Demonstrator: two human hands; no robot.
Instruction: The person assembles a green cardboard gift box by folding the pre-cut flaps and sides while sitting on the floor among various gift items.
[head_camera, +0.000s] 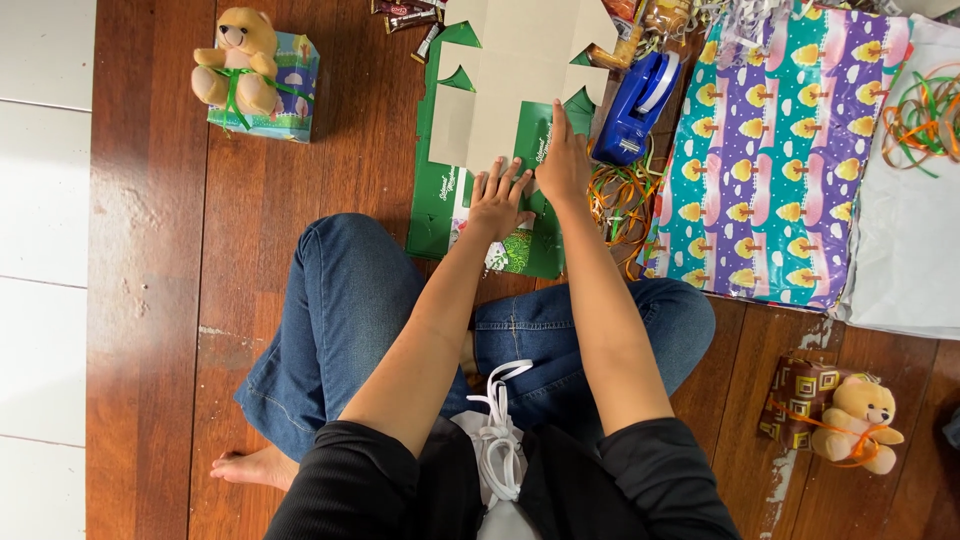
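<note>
Our fingers (497, 180) lie spread flat, both the left hand (497, 205) and right hand (563, 165) pressing the unfolded cardboard box (510, 90), gripping nothing, on what seems the floor (300, 200) beside the blue tape dispenser (637, 108).

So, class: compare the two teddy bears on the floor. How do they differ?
The left bear is tied with green ribbon to a blue-green box; the right bear is tied with orange ribbon to a brown patterned parcel. The left sits facing up, the right leans sideways. Both are tan plush.
</note>
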